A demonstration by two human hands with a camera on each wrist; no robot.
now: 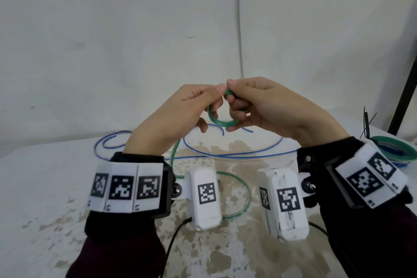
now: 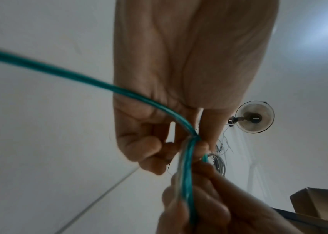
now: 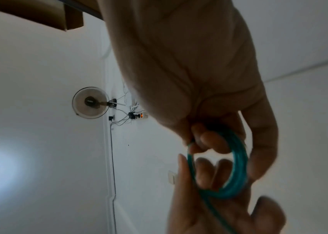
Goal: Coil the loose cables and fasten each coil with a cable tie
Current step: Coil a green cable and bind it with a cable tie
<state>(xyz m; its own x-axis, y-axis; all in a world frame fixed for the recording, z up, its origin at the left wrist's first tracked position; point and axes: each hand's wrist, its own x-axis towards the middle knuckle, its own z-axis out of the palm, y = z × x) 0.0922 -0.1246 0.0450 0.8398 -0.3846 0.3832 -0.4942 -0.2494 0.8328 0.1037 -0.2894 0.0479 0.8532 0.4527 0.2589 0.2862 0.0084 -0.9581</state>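
Observation:
A small coil of green cable [image 1: 222, 119] [image 3: 237, 171] hangs in the air between both hands, above the table. My left hand [image 1: 191, 106] [image 2: 159, 142] pinches the coil's top with thumb and forefinger. My right hand [image 1: 243, 101] [image 3: 219, 139] grips the same coil from the right, its fingers curled through the loop. The cable's loose tail [image 1: 237, 196] [image 2: 59, 74] drops from the left hand and loops on the table between my wrists. A loose blue cable [image 1: 225, 153] sprawls on the table beneath the hands.
At the far right lies a finished stack of green and blue coils [image 1: 397, 151], with black cable ties [image 1: 367, 124] beside it. A dark pole [image 1: 404, 88] stands at the right edge. The white table [image 1: 45, 176] has worn brown patches; a white wall stands behind.

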